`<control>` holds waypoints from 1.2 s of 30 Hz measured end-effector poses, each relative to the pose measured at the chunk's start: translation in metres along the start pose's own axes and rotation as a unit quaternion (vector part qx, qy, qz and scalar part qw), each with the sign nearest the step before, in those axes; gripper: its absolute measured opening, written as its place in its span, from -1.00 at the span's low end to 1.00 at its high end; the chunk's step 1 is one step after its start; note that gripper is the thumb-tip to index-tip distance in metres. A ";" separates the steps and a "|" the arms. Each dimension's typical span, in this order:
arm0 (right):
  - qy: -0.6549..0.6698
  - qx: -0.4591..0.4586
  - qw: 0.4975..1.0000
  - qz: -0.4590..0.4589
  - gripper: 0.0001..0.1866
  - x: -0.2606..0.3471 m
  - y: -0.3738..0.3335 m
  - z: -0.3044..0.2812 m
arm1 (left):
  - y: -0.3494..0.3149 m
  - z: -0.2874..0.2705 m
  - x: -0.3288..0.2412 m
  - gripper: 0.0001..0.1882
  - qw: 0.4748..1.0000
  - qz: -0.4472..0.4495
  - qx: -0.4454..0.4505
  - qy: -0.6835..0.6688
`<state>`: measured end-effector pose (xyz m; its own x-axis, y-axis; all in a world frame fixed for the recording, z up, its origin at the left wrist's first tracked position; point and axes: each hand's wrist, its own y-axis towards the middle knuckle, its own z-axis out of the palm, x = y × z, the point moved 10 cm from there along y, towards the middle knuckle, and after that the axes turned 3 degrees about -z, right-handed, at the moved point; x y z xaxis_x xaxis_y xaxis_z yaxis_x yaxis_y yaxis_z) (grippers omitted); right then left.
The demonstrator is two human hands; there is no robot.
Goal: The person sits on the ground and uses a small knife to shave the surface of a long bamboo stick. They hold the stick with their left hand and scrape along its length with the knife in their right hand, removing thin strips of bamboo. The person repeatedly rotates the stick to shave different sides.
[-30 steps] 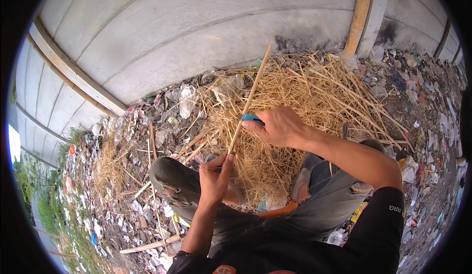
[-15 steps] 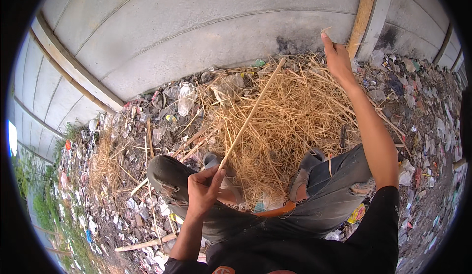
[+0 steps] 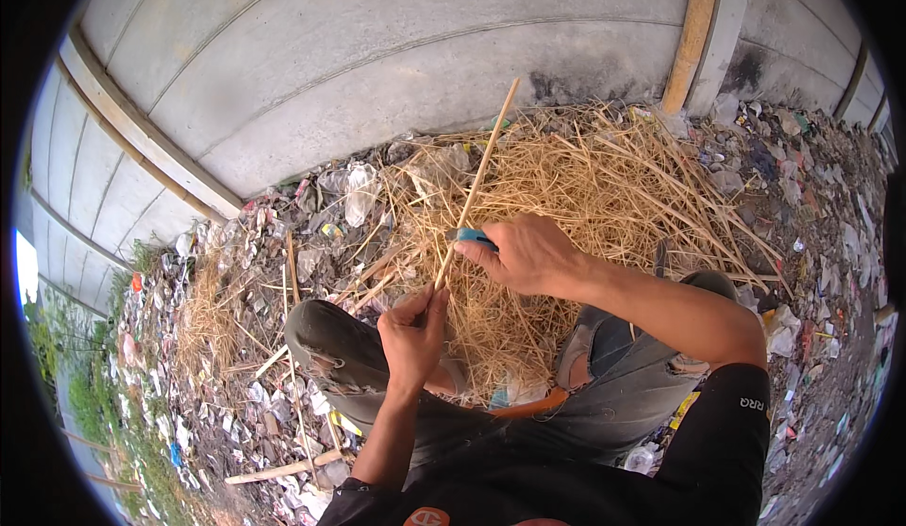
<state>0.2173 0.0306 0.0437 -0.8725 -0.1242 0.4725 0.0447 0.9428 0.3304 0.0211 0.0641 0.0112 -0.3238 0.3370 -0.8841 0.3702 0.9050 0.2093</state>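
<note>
My left hand is closed around the lower end of a thin, pale bamboo stick, which slants up and away towards the wall. My right hand grips a small blue tool, set against the stick a little above my left fingers. Most of the tool is hidden in my fist, so its kind and any blade cannot be made out. Under both hands lies a heap of straw-coloured shavings, spread between and beyond my feet.
A grey concrete panel wall rises beyond the heap, with a bamboo pole upright against it. Plastic litter covers the ground on both sides. Loose sticks lie at the left, and a smaller shavings pile is there too.
My right hand has come down and left from high above the heap, where a thin shaving showed at its fingertips, to the stick. The left hand has shifted slightly up and right; the stick stands steeper.
</note>
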 end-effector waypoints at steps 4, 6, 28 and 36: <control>0.013 -0.057 0.976 0.208 -0.20 -0.118 0.027 -0.054 | -0.024 -0.004 0.010 -0.78 0.998 -0.049 0.024 -0.017; 0.009 -0.149 0.949 0.278 -0.17 -0.185 0.018 -0.125 | -0.040 -0.007 0.011 -0.78 0.997 -0.049 0.050 -0.025; 0.020 0.013 0.998 0.065 -0.23 -0.023 0.011 -0.025 | -0.015 0.003 0.017 -0.73 0.996 -0.042 -0.018 -0.073; 0.033 0.069 0.997 0.024 -0.24 -0.012 -0.012 -0.006 | -0.028 0.009 0.012 -0.77 0.998 0.006 -0.024 -0.062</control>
<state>0.2297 0.0186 0.0388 -0.8373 -0.0934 0.5387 0.0150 0.9810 0.1935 0.0146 0.0407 -0.0085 -0.2083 0.3163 -0.9255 0.3308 0.9133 0.2376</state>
